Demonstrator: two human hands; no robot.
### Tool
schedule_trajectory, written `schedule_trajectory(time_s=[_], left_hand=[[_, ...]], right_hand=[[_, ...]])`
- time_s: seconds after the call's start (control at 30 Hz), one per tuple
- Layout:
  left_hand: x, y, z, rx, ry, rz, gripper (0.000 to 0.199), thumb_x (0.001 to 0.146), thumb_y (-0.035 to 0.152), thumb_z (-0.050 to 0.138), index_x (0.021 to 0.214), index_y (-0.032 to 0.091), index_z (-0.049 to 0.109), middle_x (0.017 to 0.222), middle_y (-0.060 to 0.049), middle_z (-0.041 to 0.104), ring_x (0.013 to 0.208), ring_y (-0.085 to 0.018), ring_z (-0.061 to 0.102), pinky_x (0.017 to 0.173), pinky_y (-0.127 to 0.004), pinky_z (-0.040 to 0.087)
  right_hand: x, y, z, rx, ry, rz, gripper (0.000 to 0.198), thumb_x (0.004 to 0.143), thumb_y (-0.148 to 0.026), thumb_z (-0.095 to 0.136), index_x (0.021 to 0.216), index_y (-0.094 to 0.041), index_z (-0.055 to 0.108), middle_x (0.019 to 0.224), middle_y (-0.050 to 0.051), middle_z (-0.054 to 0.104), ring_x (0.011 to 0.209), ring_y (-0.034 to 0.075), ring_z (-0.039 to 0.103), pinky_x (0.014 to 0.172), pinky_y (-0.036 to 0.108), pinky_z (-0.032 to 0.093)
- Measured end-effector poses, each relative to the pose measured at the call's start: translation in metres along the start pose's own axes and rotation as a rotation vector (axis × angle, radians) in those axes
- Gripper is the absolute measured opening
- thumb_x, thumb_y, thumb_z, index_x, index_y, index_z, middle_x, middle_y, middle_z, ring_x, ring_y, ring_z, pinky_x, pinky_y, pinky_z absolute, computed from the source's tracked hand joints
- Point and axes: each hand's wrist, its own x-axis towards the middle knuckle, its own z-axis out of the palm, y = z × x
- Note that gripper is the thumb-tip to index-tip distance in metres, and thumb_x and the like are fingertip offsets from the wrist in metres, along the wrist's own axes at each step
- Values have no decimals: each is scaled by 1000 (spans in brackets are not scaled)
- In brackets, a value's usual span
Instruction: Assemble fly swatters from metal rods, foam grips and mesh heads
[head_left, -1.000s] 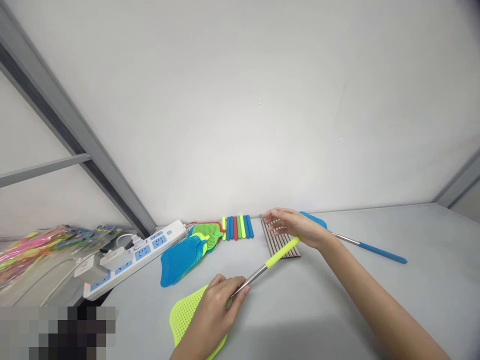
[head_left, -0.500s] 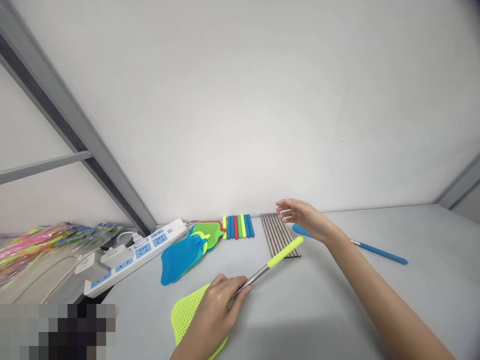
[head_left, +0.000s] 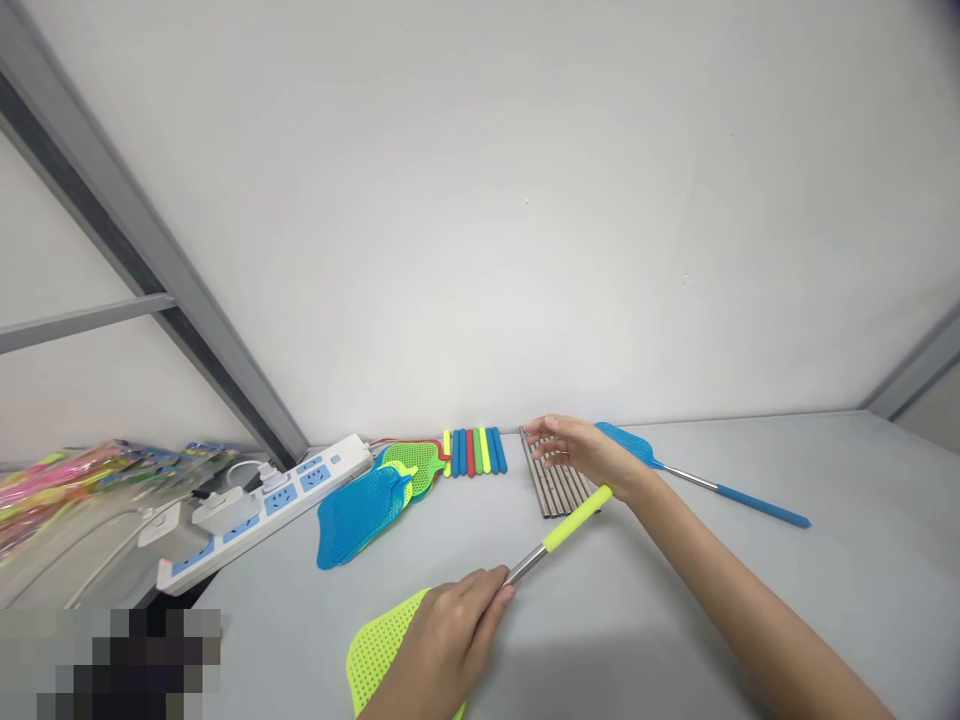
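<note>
My left hand (head_left: 457, 625) is closed around the metal rod of a yellow-green fly swatter (head_left: 577, 518). Its perforated head lies at the lower left, partly behind the hand, and its grip points up to the right. Over a row of metal rods (head_left: 551, 490) near the wall hovers my right hand (head_left: 581, 450), its fingers apart and curved, holding nothing. Whether its fingertips touch the rods I cannot tell. A blue fly swatter (head_left: 757, 505) with rod and grip lies to the right, behind my right forearm.
Several coloured grips (head_left: 476, 452) lie side by side by the wall. Left of them, loose swatter heads (head_left: 360, 515) are piled in blue, green, yellow and red. A white power strip (head_left: 262, 510) with plugs runs along the table's left edge, near plastic-wrapped bright items (head_left: 82, 490).
My right hand has moved left and slightly down, over the metal rods. More of the blue fly swatter's head shows. My left hand keeps hold of the yellow-green swatter.
</note>
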Motion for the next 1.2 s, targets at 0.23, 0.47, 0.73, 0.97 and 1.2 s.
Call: schedule_trajectory(time_s=[0.23,0.47,0.73,0.97,1.2], left_hand=[[-2,3,6,26,-15,11,25,84,24,32,98,21,52,86,-4,63,74,-17,59,63,-26,47],[-4,-3,14,85,33,36,24,83,23,32,96,20,52,76,-4,63,65,-16,59,55,-24,46],[-4,0,14,93,-1,20,22,84,23,30,89,21,51,71,-2,62,61,-15,59,51,-22,44],[-4,0,16,75,-14,-16,20,84,23,30,75,22,48,63,1,58,54,-14,56,48,-21,39],[-5,3,17,69,-21,-18,21,84,23,29,71,21,44,62,1,57,53,-13,54,48,-21,36]], right_hand=[[4,10,2,119,-69,138,30,74,-40,47,89,-18,59,93,7,54,76,17,55,65,32,46],[10,23,2,219,-60,269,36,72,-46,46,85,-15,58,91,9,55,71,16,56,63,32,48],[13,30,7,255,-78,336,46,71,-54,40,84,-14,57,87,9,55,69,17,56,63,36,49],[13,34,15,251,-68,312,48,71,-57,38,81,-14,56,81,9,55,64,15,56,63,39,49],[10,36,22,298,-77,283,54,70,-62,32,79,-14,55,69,5,54,54,13,52,64,44,48]])
